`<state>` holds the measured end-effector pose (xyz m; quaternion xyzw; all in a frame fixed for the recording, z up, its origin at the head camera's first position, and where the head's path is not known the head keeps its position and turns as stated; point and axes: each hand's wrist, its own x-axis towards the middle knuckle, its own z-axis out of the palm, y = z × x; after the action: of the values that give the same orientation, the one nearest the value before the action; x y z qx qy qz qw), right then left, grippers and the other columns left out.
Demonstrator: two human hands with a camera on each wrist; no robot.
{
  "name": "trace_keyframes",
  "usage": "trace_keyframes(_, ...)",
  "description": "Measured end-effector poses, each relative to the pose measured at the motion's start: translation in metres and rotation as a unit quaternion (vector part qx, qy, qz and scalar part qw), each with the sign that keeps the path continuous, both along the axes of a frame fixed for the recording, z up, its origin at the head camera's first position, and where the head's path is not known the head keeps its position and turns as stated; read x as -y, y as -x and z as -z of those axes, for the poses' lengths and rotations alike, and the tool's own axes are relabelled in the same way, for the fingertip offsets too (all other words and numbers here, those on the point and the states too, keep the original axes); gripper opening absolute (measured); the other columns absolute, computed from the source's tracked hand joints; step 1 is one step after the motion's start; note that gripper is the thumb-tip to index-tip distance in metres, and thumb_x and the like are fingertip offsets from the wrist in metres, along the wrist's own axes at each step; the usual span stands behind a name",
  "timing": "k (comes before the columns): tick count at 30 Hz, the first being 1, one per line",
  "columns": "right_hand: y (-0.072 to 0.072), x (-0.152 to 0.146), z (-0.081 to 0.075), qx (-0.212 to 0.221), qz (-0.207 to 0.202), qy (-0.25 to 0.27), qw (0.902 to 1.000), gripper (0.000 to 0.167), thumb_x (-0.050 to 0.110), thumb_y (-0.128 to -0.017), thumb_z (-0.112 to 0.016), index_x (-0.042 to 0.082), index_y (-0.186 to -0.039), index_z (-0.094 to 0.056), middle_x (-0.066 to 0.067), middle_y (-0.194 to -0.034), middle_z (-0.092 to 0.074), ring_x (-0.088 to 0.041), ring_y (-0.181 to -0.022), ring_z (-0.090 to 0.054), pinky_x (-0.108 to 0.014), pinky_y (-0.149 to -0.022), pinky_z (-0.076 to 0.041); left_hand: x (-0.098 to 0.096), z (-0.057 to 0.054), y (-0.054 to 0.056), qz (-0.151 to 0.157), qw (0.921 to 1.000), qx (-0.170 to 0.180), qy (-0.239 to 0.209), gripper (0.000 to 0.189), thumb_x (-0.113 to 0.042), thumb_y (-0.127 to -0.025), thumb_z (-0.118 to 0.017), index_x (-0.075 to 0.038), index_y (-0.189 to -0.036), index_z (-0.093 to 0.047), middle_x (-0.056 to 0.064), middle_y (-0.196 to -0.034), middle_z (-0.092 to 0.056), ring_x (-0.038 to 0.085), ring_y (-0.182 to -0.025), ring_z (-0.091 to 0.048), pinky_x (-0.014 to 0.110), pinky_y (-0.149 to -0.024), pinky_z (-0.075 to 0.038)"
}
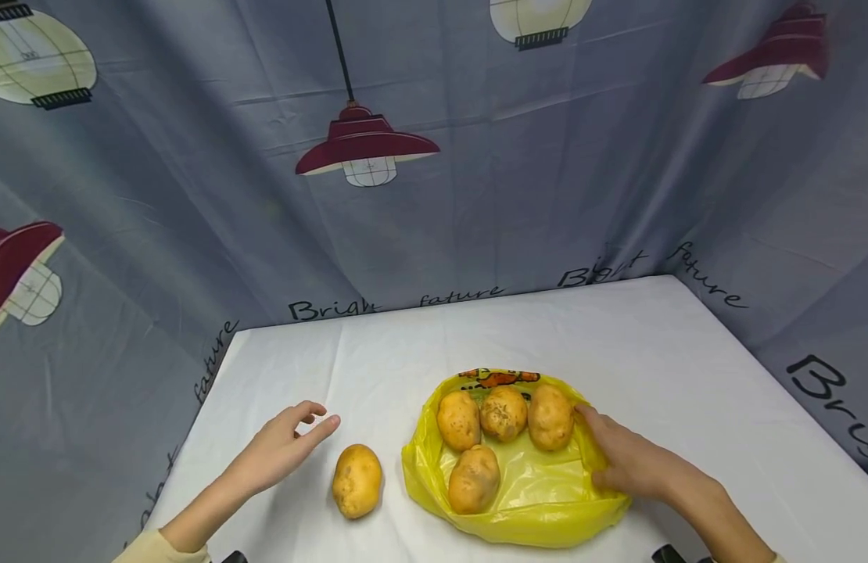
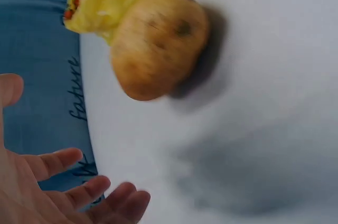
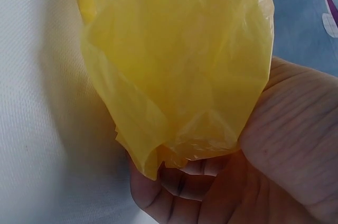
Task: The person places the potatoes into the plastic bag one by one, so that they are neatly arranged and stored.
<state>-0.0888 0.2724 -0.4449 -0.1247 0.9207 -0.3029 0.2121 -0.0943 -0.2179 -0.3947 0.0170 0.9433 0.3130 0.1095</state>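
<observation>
A yellow plastic bag [image 1: 554, 524] lies with its mouth spread wide, and several potatoes [image 1: 474, 478] rest inside it, three toward the back and one nearer the front. My right hand [image 1: 634, 455] grips the bag's right edge; in the right wrist view, curled fingers [image 3: 182, 195] show below the yellow plastic. On the white cloth left of the bag lies a single potato [image 1: 357, 481]. My left hand [image 1: 282, 446] hovers just left of that potato, holding nothing. The left wrist view has its fingers [image 2: 79, 189] spread and apart from the potato [image 2: 158, 44].
A white cloth [image 1: 406, 344] covers the table. Grey-blue curtains [image 1: 476, 195] printed with lamps and lettering stand at the back and both sides. Dark device parts [image 1: 669, 554] show near the wrists at the lower edge.
</observation>
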Motion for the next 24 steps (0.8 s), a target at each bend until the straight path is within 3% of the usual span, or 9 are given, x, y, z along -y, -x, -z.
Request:
trace_keyframes(3, 0.000, -0.001, 0.001, 0.000, 0.001, 0.001, 1.0000, 0.105, 0.005, -0.069, -0.080, -0.007, -0.154, -0.020, -0.035, -0.147, -0.038, -0.048, -0.134, -0.041, -0.066, -0.107, -0.031, 0.006, 0.013, -0.004, 0.002, 0.9976, -0.016, 0.068, 0.071, -0.068, -0.093, -0.056, -0.009, -0.131, -0.061, 0.015, -0.131, -0.060, 0.034, -0.108, -0.063, 0.054, -0.085, -0.051)
trace_keyframes(6, 0.000, -0.002, 0.001, 0.002, 0.003, 0.002, 1.0000, 0.105, 0.005, -0.069, -0.081, -0.006, -0.154, -0.020, -0.035, -0.148, -0.037, -0.048, -0.134, -0.041, -0.066, -0.107, -0.031, 0.003, 0.025, -0.006, -0.003, 0.9970, -0.008, 0.077, 0.072, -0.069, -0.092, -0.056, -0.008, -0.130, -0.062, 0.017, -0.126, -0.061, 0.036, -0.111, -0.061, 0.057, -0.088, -0.049)
trace_keyframes(9, 0.000, -0.001, 0.002, 0.003, 0.007, -0.001, 1.0000, 0.105, 0.006, -0.070, -0.081, -0.006, -0.154, -0.021, -0.035, -0.148, -0.036, -0.048, -0.135, -0.040, -0.067, -0.107, -0.030, -0.005, 0.033, -0.007, -0.023, 0.9984, 0.044, 0.027, 0.073, -0.067, -0.092, -0.057, -0.005, -0.130, -0.059, 0.017, -0.122, -0.062, 0.035, -0.105, -0.062, 0.053, -0.079, -0.053)
trace_keyframes(11, 0.000, -0.001, 0.002, 0.003, 0.009, -0.002, 1.0000, 0.104, 0.007, -0.070, -0.081, -0.005, -0.154, -0.021, -0.036, -0.149, -0.035, -0.049, -0.136, -0.039, -0.067, -0.107, -0.030, -0.010, 0.038, -0.008, -0.051, 0.9940, 0.093, -0.025, 0.075, -0.067, -0.092, -0.058, -0.004, -0.133, -0.055, 0.019, -0.123, -0.060, 0.034, -0.103, -0.061, 0.048, -0.071, -0.056)
trace_keyframes(15, -0.001, 0.000, 0.003, -0.002, 0.008, -0.002, 1.0000, 0.103, 0.007, -0.070, -0.081, -0.005, -0.154, -0.022, -0.036, -0.149, -0.035, -0.050, -0.136, -0.038, -0.067, -0.107, -0.030, -0.018, 0.043, -0.013, -0.120, 0.9689, 0.163, -0.142, 0.081, -0.066, -0.091, -0.061, -0.002, -0.137, -0.046, 0.023, -0.129, -0.052, 0.034, -0.100, -0.057, 0.043, -0.061, -0.058)
trace_keyframes(17, -0.002, 0.000, 0.002, -0.004, 0.007, -0.004, 1.0000, 0.103, 0.007, -0.070, -0.081, -0.004, -0.154, -0.023, -0.035, -0.149, -0.035, -0.049, -0.136, -0.039, -0.067, -0.107, -0.030, -0.021, 0.044, -0.014, -0.136, 0.9569, 0.178, -0.185, 0.080, -0.064, -0.091, -0.062, -0.002, -0.137, -0.043, 0.024, -0.130, -0.049, 0.035, -0.099, -0.056, 0.045, -0.061, -0.058)
trace_keyframes(19, -0.002, -0.001, 0.002, -0.003, 0.007, -0.005, 1.0000, 0.103, 0.007, -0.069, -0.081, -0.004, -0.154, -0.023, -0.035, -0.149, -0.035, -0.049, -0.136, -0.039, -0.067, -0.107, -0.030, -0.025, 0.046, -0.014, -0.137, 0.9507, 0.184, -0.208, 0.079, -0.062, -0.091, -0.064, -0.002, -0.138, -0.042, 0.024, -0.132, -0.047, 0.036, -0.100, -0.057, 0.047, -0.062, -0.058)
trace_keyframes(21, -0.002, -0.001, 0.001, -0.002, 0.008, -0.006, 1.0000, 0.103, 0.007, -0.070, -0.081, -0.004, -0.154, -0.023, -0.035, -0.149, -0.036, -0.049, -0.135, -0.039, -0.067, -0.107, -0.030, -0.029, 0.048, -0.014, -0.125, 0.9515, 0.184, -0.212, 0.078, -0.059, -0.090, -0.066, -0.004, -0.140, -0.042, 0.023, -0.131, -0.048, 0.035, -0.100, -0.058, 0.048, -0.061, -0.058)
trace_keyframes(24, -0.002, -0.001, 0.001, 0.002, 0.010, -0.006, 0.9999, 0.103, 0.007, -0.070, -0.081, -0.005, -0.154, -0.023, -0.036, -0.149, -0.035, -0.049, -0.135, -0.039, -0.067, -0.107, -0.030, -0.037, 0.051, -0.014, -0.090, 0.9646, 0.165, -0.185, 0.077, -0.054, -0.088, -0.072, -0.008, -0.142, -0.044, 0.021, -0.130, -0.048, 0.033, -0.100, -0.057, 0.046, -0.064, -0.055)
